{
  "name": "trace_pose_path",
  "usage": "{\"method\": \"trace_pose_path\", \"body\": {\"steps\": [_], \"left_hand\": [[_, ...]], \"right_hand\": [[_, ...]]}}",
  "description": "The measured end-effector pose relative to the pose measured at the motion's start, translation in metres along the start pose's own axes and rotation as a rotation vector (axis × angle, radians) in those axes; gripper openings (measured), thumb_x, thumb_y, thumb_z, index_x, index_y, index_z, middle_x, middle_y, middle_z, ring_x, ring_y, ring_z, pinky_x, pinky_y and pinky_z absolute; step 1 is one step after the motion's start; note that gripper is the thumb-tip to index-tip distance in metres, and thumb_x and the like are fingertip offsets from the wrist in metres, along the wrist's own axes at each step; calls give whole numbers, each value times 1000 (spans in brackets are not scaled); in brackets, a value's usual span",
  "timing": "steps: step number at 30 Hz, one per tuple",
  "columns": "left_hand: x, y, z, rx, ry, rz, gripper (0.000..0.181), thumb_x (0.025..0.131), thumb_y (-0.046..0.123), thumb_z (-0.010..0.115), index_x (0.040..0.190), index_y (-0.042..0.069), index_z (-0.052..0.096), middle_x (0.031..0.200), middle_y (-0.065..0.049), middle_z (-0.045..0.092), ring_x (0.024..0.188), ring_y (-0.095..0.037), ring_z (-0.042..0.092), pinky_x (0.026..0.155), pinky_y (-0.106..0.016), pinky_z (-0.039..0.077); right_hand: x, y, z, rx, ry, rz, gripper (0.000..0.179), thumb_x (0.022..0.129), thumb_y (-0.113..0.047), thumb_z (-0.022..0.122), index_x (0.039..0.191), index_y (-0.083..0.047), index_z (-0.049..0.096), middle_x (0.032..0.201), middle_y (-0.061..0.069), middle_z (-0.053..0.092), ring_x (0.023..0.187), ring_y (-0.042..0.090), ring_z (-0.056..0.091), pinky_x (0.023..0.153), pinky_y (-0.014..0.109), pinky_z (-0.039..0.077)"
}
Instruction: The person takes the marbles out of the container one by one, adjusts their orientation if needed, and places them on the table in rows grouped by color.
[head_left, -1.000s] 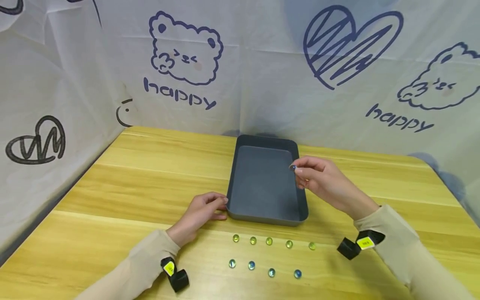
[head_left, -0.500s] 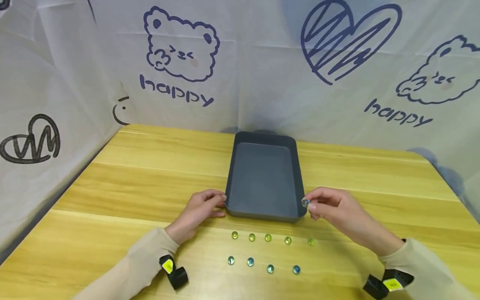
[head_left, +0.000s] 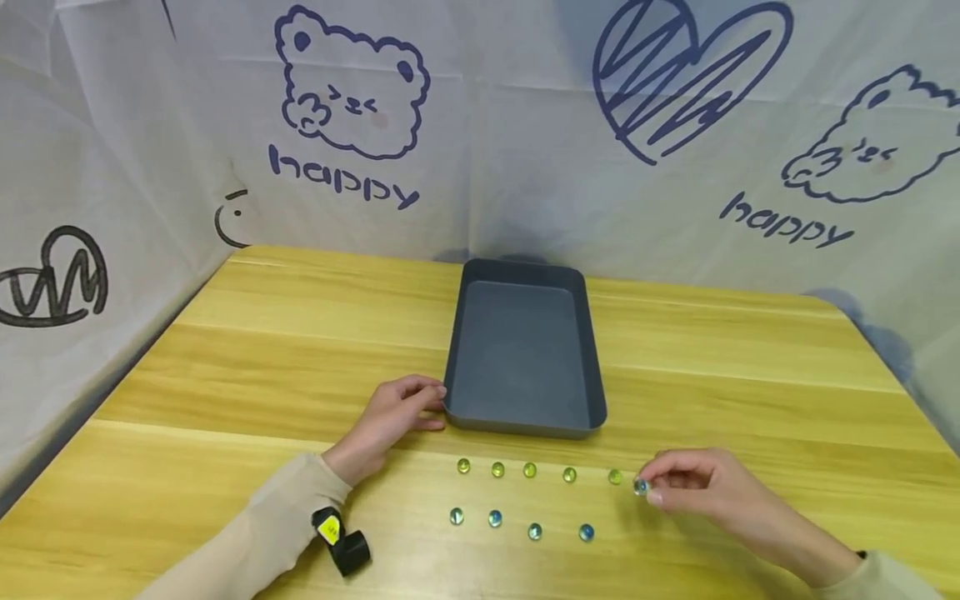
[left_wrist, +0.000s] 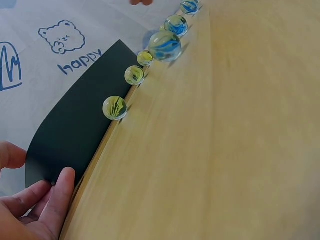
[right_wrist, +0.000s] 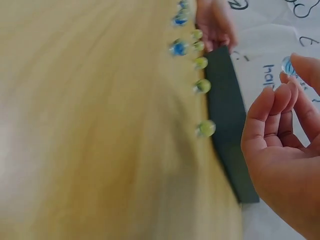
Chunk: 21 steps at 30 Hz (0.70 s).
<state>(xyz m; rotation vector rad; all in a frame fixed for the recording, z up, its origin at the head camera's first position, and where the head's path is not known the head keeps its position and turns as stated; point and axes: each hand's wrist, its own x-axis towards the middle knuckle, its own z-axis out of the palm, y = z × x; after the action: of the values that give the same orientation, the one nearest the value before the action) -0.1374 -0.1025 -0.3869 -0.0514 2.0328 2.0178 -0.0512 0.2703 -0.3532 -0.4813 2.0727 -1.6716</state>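
Between its thumb and fingertips my right hand (head_left: 723, 492) pinches a clear marble with a blue swirl (head_left: 641, 487), held above the table at the right end of the marbles. In the right wrist view this marble (right_wrist: 287, 66) shows between thumb and index finger. My left hand (head_left: 390, 417) rests at the near left corner of a dark grey rectangular tray (head_left: 525, 358), fingertips touching its outer wall (left_wrist: 80, 120). Several yellow-green marbles (head_left: 530, 470) lie in a row in front of the tray. Nearer to me, several blue marbles (head_left: 535, 531) form a second row.
The wooden table (head_left: 285, 350) carries the tray near its back edge. A white cloth (head_left: 517, 158) with drawn bears and hearts hangs behind and at the left. A black wrist camera (head_left: 345, 542) sits on the left sleeve.
My right hand has moved from above the tray's right rim toward me and to the right, with the blue marble still pinched. The left hand stays at the tray corner.
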Motion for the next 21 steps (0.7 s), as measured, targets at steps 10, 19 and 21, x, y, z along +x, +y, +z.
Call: {"method": "trace_pose_path", "body": {"steps": [10,19,21], "left_hand": [[-2,0,-1,0,0,-7,28,96,8,54,117,-10,59,109,-20,61,89,-19,63,78,-30,59],[0,1,-1,5,-9,-5,29,96,8,54,117,-11,59,110,-20,60,89,-18,63,79,-30,59],[0,1,-1,5,-9,-2,29,96,8,54,117,-11,59,110,-21,60,90,-19,63,79,-30,59]], "right_hand": [[-5,21,6,-125,-73,-55,14,91,1,62,103,1,70,90,-4,64,70,9,54,54,26,48],[-3,25,10,-175,-67,-71,13,88,1,66,99,0,72,81,-3,60,67,12,51,51,26,46],[-3,26,10,-192,-60,-77,12,88,1,67,99,-1,72,80,-3,60,67,11,52,52,26,46]]}}
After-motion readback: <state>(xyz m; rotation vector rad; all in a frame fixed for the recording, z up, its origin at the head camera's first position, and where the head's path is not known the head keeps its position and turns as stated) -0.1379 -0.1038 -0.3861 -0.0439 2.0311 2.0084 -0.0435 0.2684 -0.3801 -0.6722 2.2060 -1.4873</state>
